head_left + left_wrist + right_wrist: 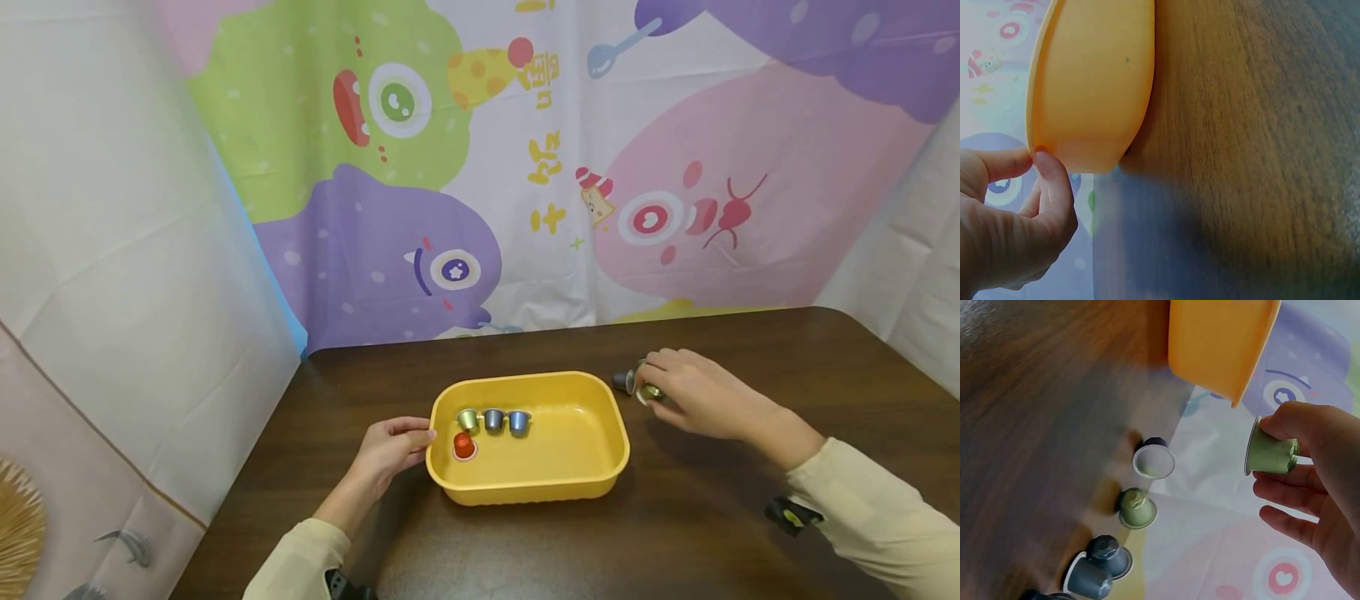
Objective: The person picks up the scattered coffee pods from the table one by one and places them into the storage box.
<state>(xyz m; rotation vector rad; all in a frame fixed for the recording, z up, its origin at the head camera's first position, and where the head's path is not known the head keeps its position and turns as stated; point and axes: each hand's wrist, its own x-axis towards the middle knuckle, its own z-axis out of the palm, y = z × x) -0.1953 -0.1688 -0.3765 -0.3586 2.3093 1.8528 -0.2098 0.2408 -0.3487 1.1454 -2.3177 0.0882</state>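
Observation:
At the left end of a yellow plastic tray (528, 496), my left hand (386, 454) pinches the rim between thumb and fingers. Inside the tray a light green coffee capsule (468, 420), a dark grey capsule (493, 421) and a blue capsule (518, 422) form a row, with a red capsule (463, 447) in front. To the right of the tray, my right hand (697, 392) holds a green coffee capsule (1275, 450) between thumb and fingers, above the table in the right wrist view. Its silver rim points away from the palm.
Below the right hand, several capsules are on the brown wooden table (540, 550): a dark one with its pale lid (1154, 461) showing, a green one (1137, 509) and grey ones (1088, 578). A cartoon-printed curtain (555, 275) hangs behind the table.

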